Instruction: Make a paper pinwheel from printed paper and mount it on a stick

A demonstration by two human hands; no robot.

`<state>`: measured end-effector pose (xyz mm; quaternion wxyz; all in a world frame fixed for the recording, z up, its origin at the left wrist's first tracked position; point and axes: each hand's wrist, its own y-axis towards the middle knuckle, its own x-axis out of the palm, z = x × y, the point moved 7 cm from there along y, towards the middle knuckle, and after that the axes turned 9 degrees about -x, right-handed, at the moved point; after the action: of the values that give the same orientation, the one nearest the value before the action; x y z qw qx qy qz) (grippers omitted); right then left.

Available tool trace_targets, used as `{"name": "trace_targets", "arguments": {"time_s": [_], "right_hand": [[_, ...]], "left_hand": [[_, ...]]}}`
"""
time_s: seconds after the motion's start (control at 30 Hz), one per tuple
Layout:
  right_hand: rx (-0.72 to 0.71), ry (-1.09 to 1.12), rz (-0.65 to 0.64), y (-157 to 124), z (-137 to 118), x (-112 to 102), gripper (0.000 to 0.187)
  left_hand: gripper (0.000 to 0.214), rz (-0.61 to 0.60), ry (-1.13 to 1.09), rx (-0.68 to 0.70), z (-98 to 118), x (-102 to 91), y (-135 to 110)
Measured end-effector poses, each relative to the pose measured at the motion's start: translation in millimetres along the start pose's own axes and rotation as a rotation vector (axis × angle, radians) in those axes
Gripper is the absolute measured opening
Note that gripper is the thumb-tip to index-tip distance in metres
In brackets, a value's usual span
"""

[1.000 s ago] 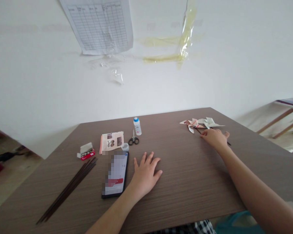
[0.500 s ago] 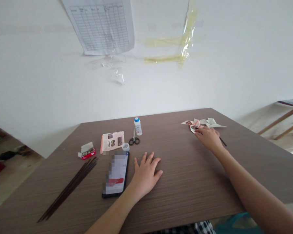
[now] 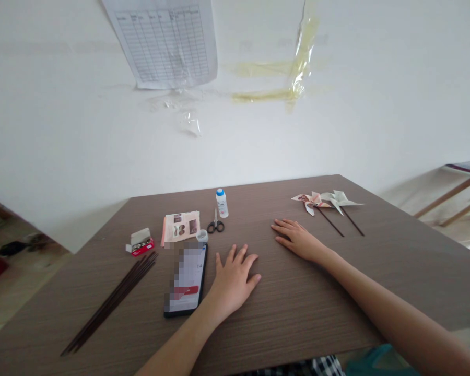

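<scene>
our left hand (image 3: pixel 233 279) lies flat, palm down, with the fingers spread and pointing forward, and it holds nothing. our right hand (image 3: pixel 297 241) also lies flat and empty, fingers together and pointing to the left. both forearms are bare and stretched forward.

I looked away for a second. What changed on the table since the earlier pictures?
The right hand came off the paper pinwheels and drew back leftward; it now lies flat and open on the table. The left hand stayed flat beside the phone, and the pinwheels lie about where they were.
</scene>
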<state>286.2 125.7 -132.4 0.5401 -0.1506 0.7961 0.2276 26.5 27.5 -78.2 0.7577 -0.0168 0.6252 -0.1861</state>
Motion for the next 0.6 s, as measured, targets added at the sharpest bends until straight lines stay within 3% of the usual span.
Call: {"name": "trace_targets", "arguments": {"time_s": [0.33,0.5,0.6], "right_hand": [[0.000,0.007,-0.010,-0.9,1.2,-1.9,0.060],[-0.014,0.024,-0.011,-3.2,1.3,-4.5,0.060],[-0.004,0.029,-0.024,-3.9,1.5,-4.2,0.062]], "left_hand": [[0.059,-0.003,-0.010,0.042,1.9,-17.6,-3.5],[0.055,0.097,-0.012,0.024,-10.4,-49.9,-6.7],[0.050,0.209,-0.024,0.003,-36.2,-77.4,-2.2]]}}
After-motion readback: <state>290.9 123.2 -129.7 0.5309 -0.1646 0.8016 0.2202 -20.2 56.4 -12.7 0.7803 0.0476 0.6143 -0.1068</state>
